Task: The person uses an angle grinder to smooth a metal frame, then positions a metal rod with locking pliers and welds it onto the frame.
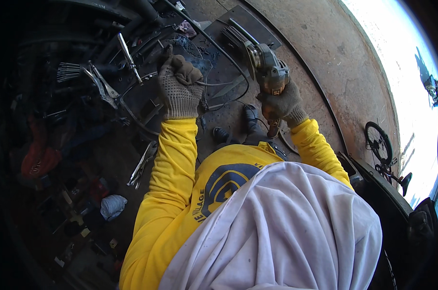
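My right hand (pixel 282 102), in a grey knit work glove, grips an angle grinder (pixel 272 72). The grinder's disc (pixel 250 59) faces left, toward the metal work table. My left hand (pixel 180 87), gloved the same way, is closed, with its fingers curled over. From its right side sticks out a thin metal rod (pixel 214 85); the part inside the glove is hidden. Left of this hand are a pair of locking pliers (pixel 103 86) and a shiny metal tool with a long handle (pixel 127 53).
The dark metal table (pixel 243 21) carries a bundle of thin rods (pixel 234 36). A black cable (pixel 219 41) loops between my hands. More locking pliers (pixel 142 163) hang lower left. A bicycle (pixel 380 145) stands at the right, and a pale crumpled bag (pixel 113 207) lies lower left.
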